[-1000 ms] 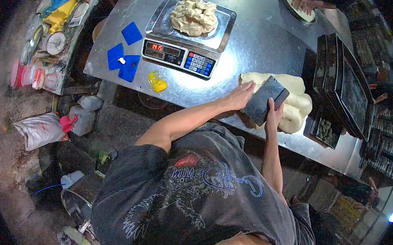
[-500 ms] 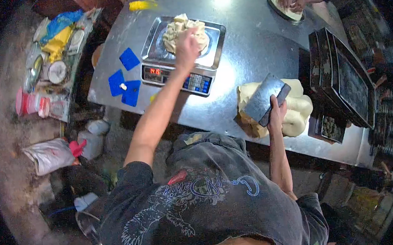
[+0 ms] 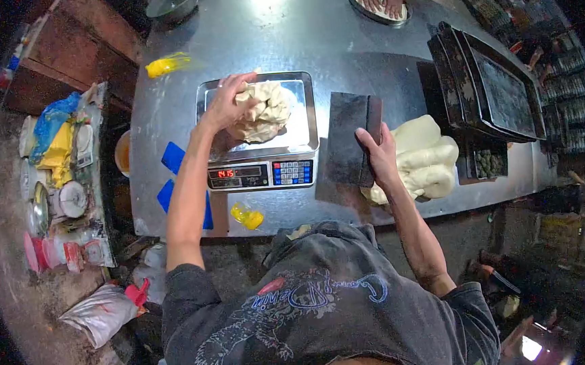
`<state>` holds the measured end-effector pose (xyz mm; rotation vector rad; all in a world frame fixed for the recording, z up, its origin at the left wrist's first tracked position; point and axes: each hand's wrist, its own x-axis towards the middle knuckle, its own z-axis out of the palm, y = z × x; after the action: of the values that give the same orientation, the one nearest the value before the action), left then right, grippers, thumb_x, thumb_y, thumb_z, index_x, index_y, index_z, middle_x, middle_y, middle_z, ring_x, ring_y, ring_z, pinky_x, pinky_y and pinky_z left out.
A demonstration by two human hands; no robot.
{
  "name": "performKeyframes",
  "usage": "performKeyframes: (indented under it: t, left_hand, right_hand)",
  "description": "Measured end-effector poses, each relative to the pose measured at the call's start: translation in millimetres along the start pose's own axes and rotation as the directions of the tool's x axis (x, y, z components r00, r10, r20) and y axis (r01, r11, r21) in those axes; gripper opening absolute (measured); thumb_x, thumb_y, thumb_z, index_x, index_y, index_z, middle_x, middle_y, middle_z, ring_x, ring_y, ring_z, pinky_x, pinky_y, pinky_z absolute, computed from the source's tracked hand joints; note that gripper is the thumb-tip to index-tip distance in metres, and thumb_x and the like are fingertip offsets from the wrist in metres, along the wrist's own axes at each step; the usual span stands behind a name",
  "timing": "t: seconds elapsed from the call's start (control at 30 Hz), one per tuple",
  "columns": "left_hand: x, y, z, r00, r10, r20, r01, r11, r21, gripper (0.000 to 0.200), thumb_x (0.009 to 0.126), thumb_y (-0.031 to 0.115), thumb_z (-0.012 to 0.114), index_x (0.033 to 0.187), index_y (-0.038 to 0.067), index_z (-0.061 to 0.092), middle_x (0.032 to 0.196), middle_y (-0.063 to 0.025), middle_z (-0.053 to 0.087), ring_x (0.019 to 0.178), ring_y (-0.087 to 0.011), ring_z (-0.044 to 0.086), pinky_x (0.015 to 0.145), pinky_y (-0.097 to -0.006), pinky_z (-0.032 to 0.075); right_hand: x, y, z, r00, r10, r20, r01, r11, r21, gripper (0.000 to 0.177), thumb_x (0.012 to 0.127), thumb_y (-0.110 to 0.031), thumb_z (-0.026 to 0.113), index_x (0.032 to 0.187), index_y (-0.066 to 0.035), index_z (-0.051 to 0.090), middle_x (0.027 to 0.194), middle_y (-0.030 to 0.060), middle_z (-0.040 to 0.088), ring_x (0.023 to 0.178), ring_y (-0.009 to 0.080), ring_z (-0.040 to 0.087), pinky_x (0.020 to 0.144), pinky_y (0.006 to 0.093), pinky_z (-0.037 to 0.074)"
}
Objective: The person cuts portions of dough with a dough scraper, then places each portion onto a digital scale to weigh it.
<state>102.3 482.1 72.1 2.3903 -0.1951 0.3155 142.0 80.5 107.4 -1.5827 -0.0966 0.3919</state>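
Note:
A digital scale (image 3: 262, 176) with a shiny metal tray stands on the steel table, its red display lit. On the tray lies a lumpy pile of pale dough pieces (image 3: 270, 109). My left hand (image 3: 227, 104) reaches over from the left, its fingers curled around the left and far side of the pile. My right hand (image 3: 382, 154) grips a wide dark dough scraper (image 3: 350, 134) by its edge, thumb on top, holding it between the scale and a large mass of dough (image 3: 426, 156). The scraper covers part of that mass's left side.
Blue plastic pieces (image 3: 173, 157) lie left of the scale, with yellow plastic (image 3: 246, 216) in front. Black baking trays (image 3: 495, 80) lean at the right. Across the steel table (image 3: 309, 39), another person's hands press dough in a round pan (image 3: 378, 3).
The view has shifted. My left hand has moved from above the dough to its left side. My right hand has turned the scraper more upright and carried it left, closer to the scale.

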Motion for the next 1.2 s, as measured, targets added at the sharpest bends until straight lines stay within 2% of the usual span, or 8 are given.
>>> performKeyframes:
  t: [0.17,0.27,0.43,0.73,0.83,0.9,1.07,1.2]
  left_hand:
    - [-24,-14,10,0.975,0.183,-0.128,-0.164,0.976,0.146,0.071,0.083,0.052,0.075,0.138,0.013,0.053,0.130,-0.0151,0.058,0.129,-0.0337,0.048,0.113,-0.0467,0.031]
    - [-12,-18,18,0.963,-0.028,-0.270,0.023,0.999,-0.025,0.040,0.091,0.039,0.070,0.115,0.007,0.065,0.113,-0.0142,0.065,0.114,-0.0327,0.057,0.097,-0.0440,0.041]
    - [22,-1,20,0.769,-0.536,-0.349,0.392,0.826,-0.404,0.041,0.097,0.043,0.065,0.101,0.002,0.061,0.085,-0.0154,0.065,0.080,-0.0273,0.062,0.070,-0.0377,0.049]
    - [30,26,16,0.662,-0.469,-0.585,0.290,0.879,-0.377,0.041,0.098,0.042,0.066,0.096,0.002,0.059,0.081,-0.0077,0.064,0.073,-0.0155,0.059,0.068,-0.0343,0.048]
    - [32,25,32,0.541,-0.618,-0.570,0.219,0.758,-0.614,0.039,0.099,0.041,0.065,0.094,0.003,0.060,0.083,-0.0051,0.064,0.072,-0.0139,0.057,0.064,-0.0325,0.047]
    - [36,28,34,0.416,-0.829,-0.374,0.039,0.427,-0.903,0.035,0.101,0.040,0.062,0.102,0.005,0.058,0.080,0.0006,0.057,0.072,-0.0127,0.056,0.067,-0.0294,0.048]
    - [45,5,25,0.186,-0.966,-0.183,-0.248,0.134,-0.960,0.040,0.103,0.047,0.055,0.105,0.007,0.058,0.081,0.0001,0.052,0.078,-0.0127,0.056,0.069,-0.0323,0.049]
    - [15,1,15,0.511,-0.687,-0.517,0.261,0.697,-0.668,0.035,0.102,0.043,0.058,0.113,0.010,0.062,0.094,-0.0017,0.059,0.082,-0.0140,0.060,0.074,-0.0302,0.050]
  right_hand:
    - [22,-20,15,0.998,0.066,0.003,-0.066,0.998,-0.012,0.036,0.094,-0.021,0.072,0.120,-0.001,0.055,0.102,0.0050,0.066,0.089,0.0116,0.061,0.080,0.0301,0.052]
    - [44,-28,41,0.996,0.053,0.070,-0.046,0.994,-0.095,0.036,0.095,-0.019,0.071,0.121,0.000,0.055,0.106,0.0068,0.066,0.092,0.0135,0.062,0.082,0.0312,0.053]
    - [85,-42,107,0.975,-0.060,0.215,0.078,0.994,-0.074,0.040,0.094,-0.019,0.072,0.124,0.001,0.055,0.109,0.0090,0.067,0.098,0.0149,0.062,0.088,0.0310,0.051]
    - [116,-43,165,0.984,-0.055,0.170,0.090,0.975,-0.203,0.037,0.091,-0.019,0.070,0.112,0.007,0.055,0.101,0.0168,0.068,0.089,0.0215,0.065,0.082,0.0359,0.053]
    - [116,-38,171,0.974,-0.118,0.191,0.175,0.933,-0.314,0.042,0.090,-0.022,0.070,0.113,0.009,0.053,0.101,0.0207,0.068,0.092,0.0278,0.067,0.085,0.0396,0.052]
    - [111,-33,176,0.976,-0.154,0.154,0.197,0.927,-0.319,0.044,0.090,-0.022,0.071,0.114,0.009,0.052,0.101,0.0214,0.068,0.093,0.0294,0.067,0.086,0.0405,0.052]
    - [87,-42,178,0.986,-0.038,0.165,0.055,0.994,-0.099,0.047,0.090,-0.020,0.071,0.124,0.006,0.051,0.106,0.0170,0.067,0.096,0.0246,0.066,0.087,0.0370,0.052]
    - [85,-38,140,0.983,-0.013,0.183,0.035,0.993,-0.115,0.043,0.091,-0.018,0.070,0.123,0.005,0.052,0.106,0.0143,0.067,0.094,0.0191,0.064,0.085,0.0345,0.053]
